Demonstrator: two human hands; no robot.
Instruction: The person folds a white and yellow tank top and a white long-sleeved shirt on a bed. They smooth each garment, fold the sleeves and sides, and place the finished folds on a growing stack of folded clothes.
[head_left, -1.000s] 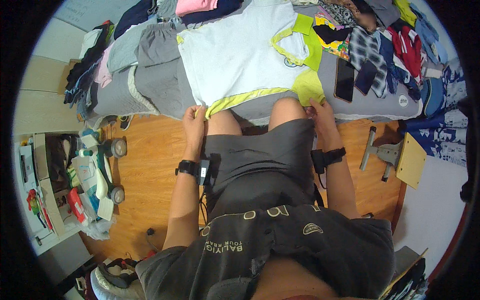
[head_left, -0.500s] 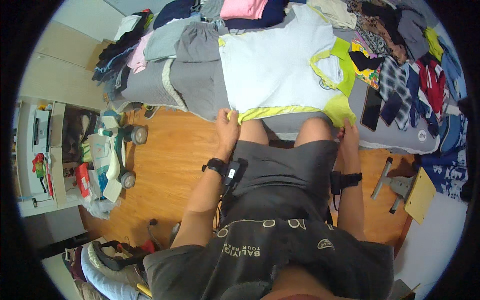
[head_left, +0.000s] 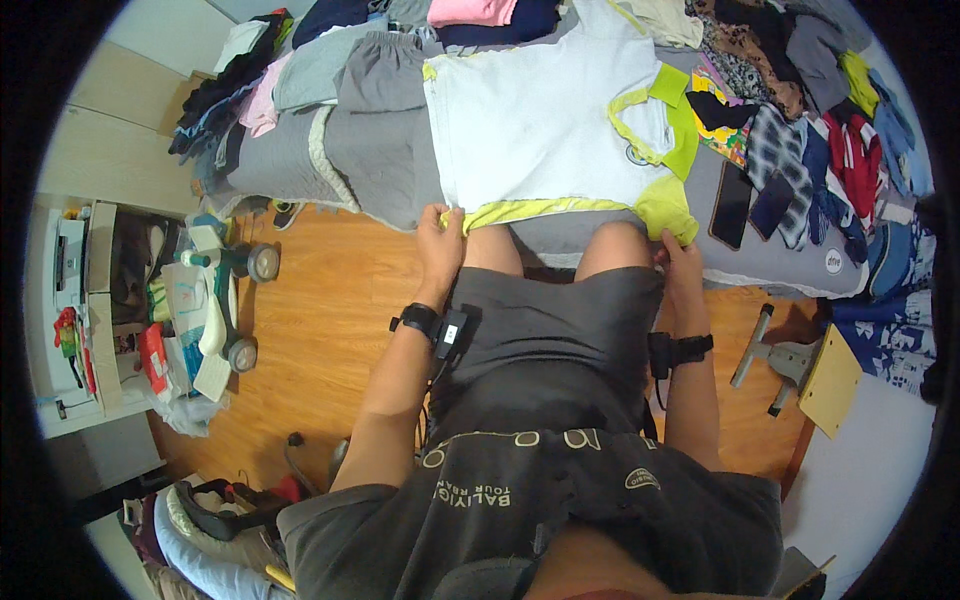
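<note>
A white T-shirt (head_left: 545, 120) with lime-yellow hem, collar and sleeve trim lies spread flat on the bed, its hem at the near edge. My left hand (head_left: 441, 243) pinches the hem's left corner. My right hand (head_left: 680, 258) grips the hem's right corner beside the lime sleeve. Both wrists wear black bands. I sit at the bed's edge with my knees against it.
Piles of clothes (head_left: 800, 110) cover the bed (head_left: 800, 270) to the right and behind the shirt; grey folded garments (head_left: 340, 130) lie left. A black phone (head_left: 732, 205) rests right of the shirt. A toy scooter (head_left: 215, 300) and clutter stand on the wooden floor (head_left: 320, 330) at left.
The view has shifted, so the bed and shirt sit further right in frame. Both hands have stayed on the shirt's hem corners throughout.
</note>
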